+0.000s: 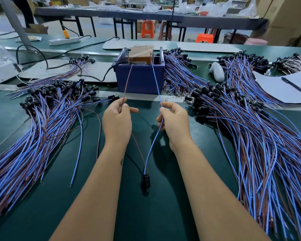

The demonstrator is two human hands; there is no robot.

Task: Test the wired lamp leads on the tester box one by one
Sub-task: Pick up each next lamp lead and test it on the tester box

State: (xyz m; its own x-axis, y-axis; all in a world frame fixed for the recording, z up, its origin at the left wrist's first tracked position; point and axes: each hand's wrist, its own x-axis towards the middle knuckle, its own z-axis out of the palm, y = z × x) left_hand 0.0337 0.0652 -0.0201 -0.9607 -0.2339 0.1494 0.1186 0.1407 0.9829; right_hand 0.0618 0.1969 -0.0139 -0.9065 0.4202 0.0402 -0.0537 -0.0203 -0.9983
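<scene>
Left hand (117, 117) pinches the brown lead (128, 79), right hand (174, 119) the blue lead (155, 80) — spread apart, tips seemingly touching separate contacts on the tester box (140, 73).

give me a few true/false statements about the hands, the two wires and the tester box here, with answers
1. The left hand pinches the brown wire. True.
2. The right hand holds a pen. False: it holds the blue wire; the pen lies on paper at the right.
3. Both wires run up to the tester box in the blue bin. True.
4. The black lamp socket joined to both wires sits inside the bin. False: it lies on the green table between the forearms.
5. Wire bundles lie only left of the bin. False: piles lie on both sides.
</scene>
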